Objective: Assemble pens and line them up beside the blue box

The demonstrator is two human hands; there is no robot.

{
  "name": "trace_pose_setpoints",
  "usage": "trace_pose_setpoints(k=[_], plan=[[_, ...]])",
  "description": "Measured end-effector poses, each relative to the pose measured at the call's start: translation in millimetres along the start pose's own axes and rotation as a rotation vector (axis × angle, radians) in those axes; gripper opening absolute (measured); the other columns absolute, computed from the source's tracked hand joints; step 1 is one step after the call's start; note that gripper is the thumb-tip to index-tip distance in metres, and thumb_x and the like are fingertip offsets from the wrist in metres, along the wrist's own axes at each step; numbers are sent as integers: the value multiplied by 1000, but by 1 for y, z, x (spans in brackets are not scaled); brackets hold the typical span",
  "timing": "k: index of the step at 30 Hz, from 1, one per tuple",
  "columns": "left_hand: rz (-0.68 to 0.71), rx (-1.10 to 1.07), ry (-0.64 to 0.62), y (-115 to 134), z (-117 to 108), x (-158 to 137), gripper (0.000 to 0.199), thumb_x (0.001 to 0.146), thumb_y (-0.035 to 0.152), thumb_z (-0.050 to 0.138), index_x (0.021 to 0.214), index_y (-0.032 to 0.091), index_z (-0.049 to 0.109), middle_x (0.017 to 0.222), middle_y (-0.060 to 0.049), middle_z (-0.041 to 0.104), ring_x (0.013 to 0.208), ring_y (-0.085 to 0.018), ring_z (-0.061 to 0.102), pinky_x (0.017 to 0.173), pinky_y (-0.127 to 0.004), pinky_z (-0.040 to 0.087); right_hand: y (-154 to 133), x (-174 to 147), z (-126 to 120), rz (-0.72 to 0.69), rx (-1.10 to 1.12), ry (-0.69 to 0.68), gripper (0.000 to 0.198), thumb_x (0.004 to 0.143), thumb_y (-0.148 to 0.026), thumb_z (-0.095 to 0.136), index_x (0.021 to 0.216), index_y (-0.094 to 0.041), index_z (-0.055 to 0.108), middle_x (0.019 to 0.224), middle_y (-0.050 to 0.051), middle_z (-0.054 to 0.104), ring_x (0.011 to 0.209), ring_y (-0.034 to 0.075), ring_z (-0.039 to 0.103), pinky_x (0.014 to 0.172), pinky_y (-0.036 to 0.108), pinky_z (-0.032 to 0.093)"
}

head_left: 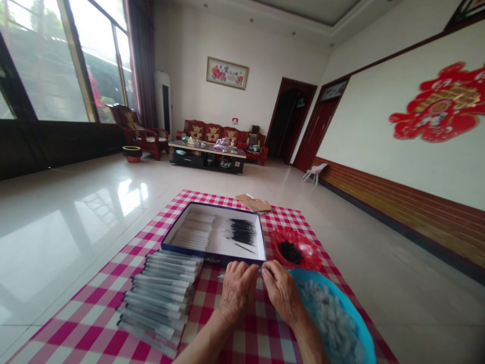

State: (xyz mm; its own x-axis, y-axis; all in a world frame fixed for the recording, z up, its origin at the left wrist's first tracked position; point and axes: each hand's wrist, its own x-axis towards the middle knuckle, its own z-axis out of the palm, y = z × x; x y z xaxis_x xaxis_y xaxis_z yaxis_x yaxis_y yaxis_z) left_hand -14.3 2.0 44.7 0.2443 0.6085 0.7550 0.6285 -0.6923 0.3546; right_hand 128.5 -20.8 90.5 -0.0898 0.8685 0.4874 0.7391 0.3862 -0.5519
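Observation:
My left hand (238, 288) is closed around a clear pen (221, 276), whose one end sticks out to the left of the fist. The fingers of my right hand (281, 289) pinch at the pen's other end, mostly hidden by both hands. Just beyond them lies a shallow box (216, 262) with clear pen barrels (195, 228) on its left and thin black refills (242, 231) on its right. A pile of capped pens (159, 293) rests left of my hands. Beside my right hand a blue basin (366, 323) holds many clear caps (333, 318).
A red flower-shaped bowl (308, 250) with small black parts (290, 251) stands behind the basin. Cardboard pieces (253, 203) lie at the far edge of the checked tablecloth (98, 308). Farther off are a coffee table (206, 151), wooden seats and a small stool (315, 173).

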Motion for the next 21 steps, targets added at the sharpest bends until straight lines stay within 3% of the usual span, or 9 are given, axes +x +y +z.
trace_pose_setpoints(k=[7, 14, 21], plan=[[-4, 4, -36, 3, 0, 0, 25, 91, 18, 39, 99, 22, 63, 71, -3, 53, 69, -19, 46, 67, -33, 34, 7, -1, 11, 66, -94, 64, 40, 96, -40, 35, 63, -22, 51, 61, 1, 55, 57, 15, 53, 58, 27, 38], [-12, 6, -26, 2, -1, 0, 25, 91, 19, 41, 102, 20, 63, 73, -4, 54, 70, -20, 47, 67, -33, 34, 0, -1, 0, 48, 1, -9, 23, 94, -34, 40, 84, -21, 57, 80, 4, 63, 76, 18, 60, 70, 27, 43], [-14, -16, -74, 4, -2, -1, 25, 92, 18, 39, 98, 21, 63, 73, -4, 53, 71, -20, 46, 68, -33, 34, 6, -1, 9, 64, -101, 38, 39, 95, -38, 37, 60, -22, 45, 59, 0, 52, 55, 14, 50, 56, 26, 34]])
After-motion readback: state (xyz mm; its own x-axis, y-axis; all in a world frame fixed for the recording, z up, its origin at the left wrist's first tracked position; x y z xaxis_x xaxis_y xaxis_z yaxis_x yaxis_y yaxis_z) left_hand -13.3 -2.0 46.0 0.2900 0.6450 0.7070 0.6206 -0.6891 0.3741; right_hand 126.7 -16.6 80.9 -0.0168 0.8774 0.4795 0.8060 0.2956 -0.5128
